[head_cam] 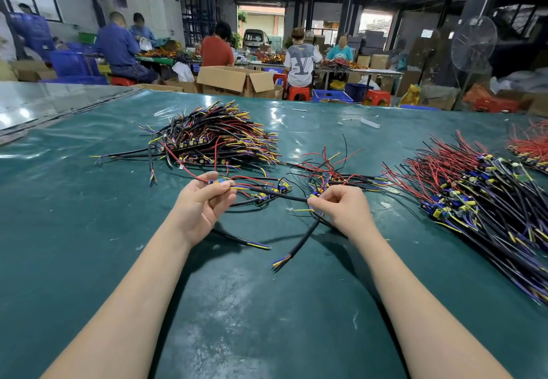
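The left hand (201,203) has its grip clamped on a small board (218,182) with red, yellow and purple leads, thumb against fingertips, just above the worktop (267,304). From the board a black cable (275,196) stretches rightward to the right hand (341,208), whose grip is pinched together on the cable's far end. The step looks like drawing one harness out straight and clear of its neighbours. The next move probably calls for keeping both pinches firm while lifting it free of the loose boards (268,195) just beyond, then laying it lined up on a heap.

Counted from the left:
- One dense heap of harnesses (213,138) lies at the back left.
- One harness is held, between two hands.
- Two loose cables lie near the wrists, one by the left wrist (246,242) and one with bared ends (292,252).
- One small tangle (335,175) lies beyond the right hand.
- One long heap (474,198) lies to the right.
- One more heap (530,147) sits at the far right edge.

That makes four heaps. The pieces within them are too tangled to count.
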`<act>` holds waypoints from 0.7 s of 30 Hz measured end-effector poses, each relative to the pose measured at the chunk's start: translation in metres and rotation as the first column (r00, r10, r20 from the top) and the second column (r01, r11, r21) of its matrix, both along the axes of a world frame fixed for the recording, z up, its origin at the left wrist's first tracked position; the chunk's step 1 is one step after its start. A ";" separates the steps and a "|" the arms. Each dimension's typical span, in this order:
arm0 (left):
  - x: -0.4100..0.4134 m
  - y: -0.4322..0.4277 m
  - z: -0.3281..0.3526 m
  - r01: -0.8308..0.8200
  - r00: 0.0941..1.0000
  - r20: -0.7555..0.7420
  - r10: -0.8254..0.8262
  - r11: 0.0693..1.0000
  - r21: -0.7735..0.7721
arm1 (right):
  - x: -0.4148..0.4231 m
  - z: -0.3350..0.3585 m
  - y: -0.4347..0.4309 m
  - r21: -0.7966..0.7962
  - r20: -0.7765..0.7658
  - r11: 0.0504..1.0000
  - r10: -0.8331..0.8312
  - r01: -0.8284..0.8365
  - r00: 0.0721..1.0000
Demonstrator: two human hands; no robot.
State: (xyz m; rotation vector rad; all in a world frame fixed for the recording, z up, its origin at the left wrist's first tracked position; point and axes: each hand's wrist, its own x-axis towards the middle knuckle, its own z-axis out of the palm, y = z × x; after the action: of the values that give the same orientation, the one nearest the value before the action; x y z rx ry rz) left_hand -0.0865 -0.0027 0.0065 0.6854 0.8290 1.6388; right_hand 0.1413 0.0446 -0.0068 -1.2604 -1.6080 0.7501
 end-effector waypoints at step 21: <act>-0.014 0.006 -0.007 -0.066 0.997 -0.048 0.059 0.986 -0.151 | 0.000 0.010 -0.011 -0.233 -0.200 0.841 0.450 -0.488 0.870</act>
State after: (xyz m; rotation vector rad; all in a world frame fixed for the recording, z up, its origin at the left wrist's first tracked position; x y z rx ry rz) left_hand -0.1000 0.0035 -0.0001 0.5947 1.0053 1.6017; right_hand 0.1415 0.0339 0.0029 -0.9725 -1.7611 1.3842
